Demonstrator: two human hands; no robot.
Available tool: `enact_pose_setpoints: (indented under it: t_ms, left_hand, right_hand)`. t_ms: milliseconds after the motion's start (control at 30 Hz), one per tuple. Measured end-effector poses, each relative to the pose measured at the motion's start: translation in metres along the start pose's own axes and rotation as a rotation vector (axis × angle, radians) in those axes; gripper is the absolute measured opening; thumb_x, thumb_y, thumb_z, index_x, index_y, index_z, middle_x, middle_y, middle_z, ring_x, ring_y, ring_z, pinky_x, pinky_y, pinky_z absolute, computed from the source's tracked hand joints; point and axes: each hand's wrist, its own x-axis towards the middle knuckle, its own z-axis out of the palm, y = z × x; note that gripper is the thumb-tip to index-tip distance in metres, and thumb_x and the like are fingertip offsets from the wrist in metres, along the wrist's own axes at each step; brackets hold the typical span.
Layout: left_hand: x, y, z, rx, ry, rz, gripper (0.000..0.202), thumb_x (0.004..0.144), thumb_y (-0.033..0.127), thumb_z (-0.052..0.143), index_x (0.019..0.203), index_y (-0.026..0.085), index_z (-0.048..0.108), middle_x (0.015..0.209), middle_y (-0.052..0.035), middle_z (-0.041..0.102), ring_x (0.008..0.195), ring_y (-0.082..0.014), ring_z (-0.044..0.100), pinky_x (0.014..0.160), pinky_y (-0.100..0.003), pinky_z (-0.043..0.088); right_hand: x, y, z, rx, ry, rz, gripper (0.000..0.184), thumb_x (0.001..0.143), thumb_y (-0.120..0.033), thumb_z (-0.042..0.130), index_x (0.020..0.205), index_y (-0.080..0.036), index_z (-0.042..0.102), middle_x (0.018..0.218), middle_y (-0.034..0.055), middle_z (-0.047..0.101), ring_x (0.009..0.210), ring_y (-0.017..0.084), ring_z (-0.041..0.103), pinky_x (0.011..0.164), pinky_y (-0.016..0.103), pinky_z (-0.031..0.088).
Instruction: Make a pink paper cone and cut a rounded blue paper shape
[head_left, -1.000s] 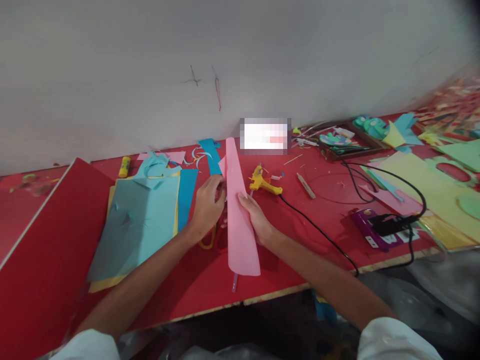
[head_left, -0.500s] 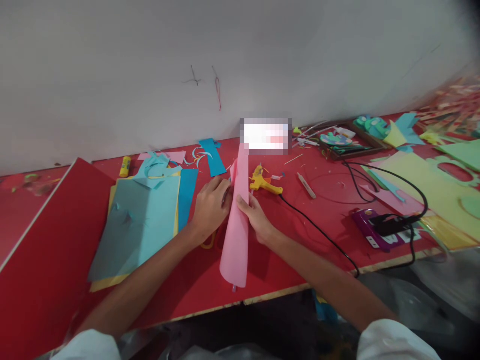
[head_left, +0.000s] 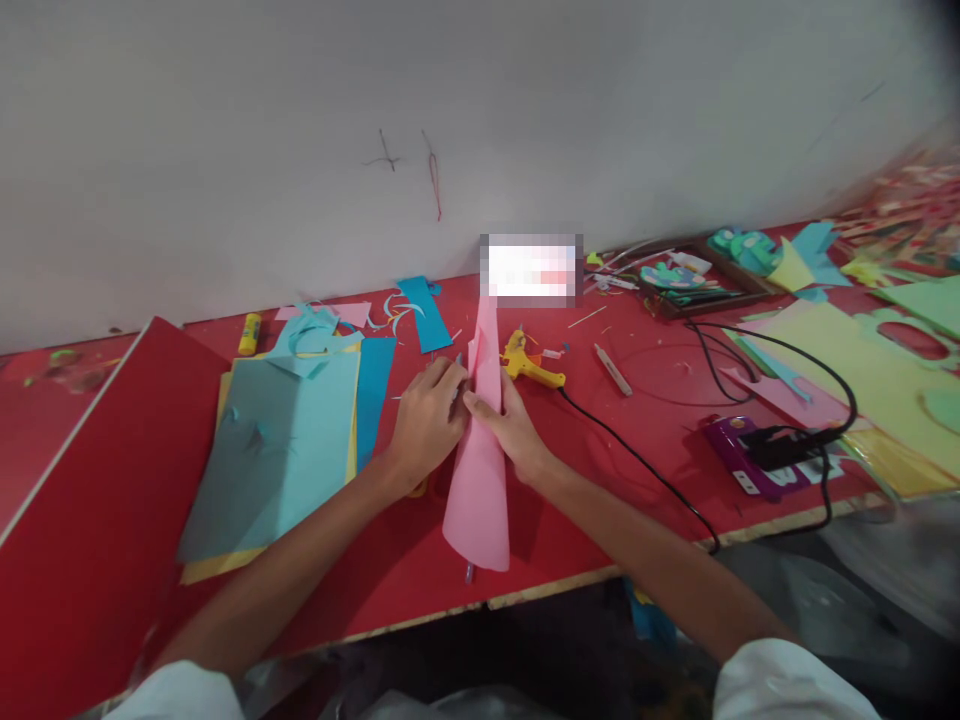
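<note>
A long pink paper sheet [head_left: 478,500], curled lengthwise into a loose roll, stands out over the red table in front of me. My right hand [head_left: 516,428] grips its right side, thumb across the front and fingers behind. At the left edge of the paper, my left hand [head_left: 431,415] is closed with curled fingers; a small pale or shiny bit shows by its fingertips, too hidden to name. A yellow glue gun [head_left: 531,364] lies just beyond my right hand. Below my left wrist, a bit of a yellow loop [head_left: 418,489] peeks out.
Blue and yellow paper sheets [head_left: 292,450] lie at left beside a red board [head_left: 112,520] and a glue stick [head_left: 250,334]. To the right are a cutter knife [head_left: 613,370], a purple power strip [head_left: 739,455] with black cables, a dark tray [head_left: 739,300] and paper cutouts.
The pink paper has turned a little, its lower end shifting right and its folded edge showing more near the top. Both hands stay on it, the left slightly closer in.
</note>
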Motion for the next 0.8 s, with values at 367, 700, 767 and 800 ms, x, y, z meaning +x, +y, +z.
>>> enact_pose_setpoints:
  t_ms: [367,700,767,800]
  left_hand:
    - [0.011,0.0,-0.009,-0.195,0.049,-0.095,0.018,0.101,0.018,0.05,0.084,0.022,0.05,0.087,-0.0016,0.059,0.081,-0.0177,0.057,0.075,-0.031,0.044]
    - [0.004,0.008,-0.007,-0.138,0.004,-0.01,0.015,0.101,0.016,0.05,0.088,0.022,0.052,0.094,-0.0037,0.06,0.082,-0.0177,0.057,0.073,-0.031,0.043]
    - [0.003,0.008,-0.008,-0.128,-0.008,0.018,0.015,0.101,0.016,0.05,0.088,0.022,0.053,0.095,-0.0044,0.061,0.083,-0.018,0.058,0.073,-0.031,0.044]
    - [0.003,0.008,-0.008,-0.122,-0.011,0.025,0.015,0.102,0.016,0.05,0.089,0.022,0.053,0.097,-0.0048,0.062,0.085,-0.0183,0.058,0.074,-0.031,0.045]
  right_hand:
    - [-0.001,0.003,0.003,0.011,-0.009,0.036,0.05,0.071,-0.024,0.076,0.12,-0.028,0.065,0.108,-0.0004,0.074,0.097,0.021,0.069,0.091,0.035,0.058]
    - [0.001,0.003,-0.001,0.089,0.059,0.073,0.053,0.069,-0.024,0.073,0.121,-0.029,0.065,0.097,-0.0027,0.073,0.087,0.019,0.068,0.081,0.031,0.058]
    - [0.002,0.001,-0.002,0.086,0.074,0.068,0.053,0.069,-0.024,0.073,0.121,-0.029,0.065,0.096,-0.0026,0.072,0.085,0.018,0.067,0.079,0.03,0.057]
    - [0.002,0.0,-0.003,0.082,0.075,0.066,0.052,0.069,-0.024,0.073,0.12,-0.029,0.065,0.095,-0.0026,0.072,0.085,0.018,0.066,0.079,0.03,0.057]
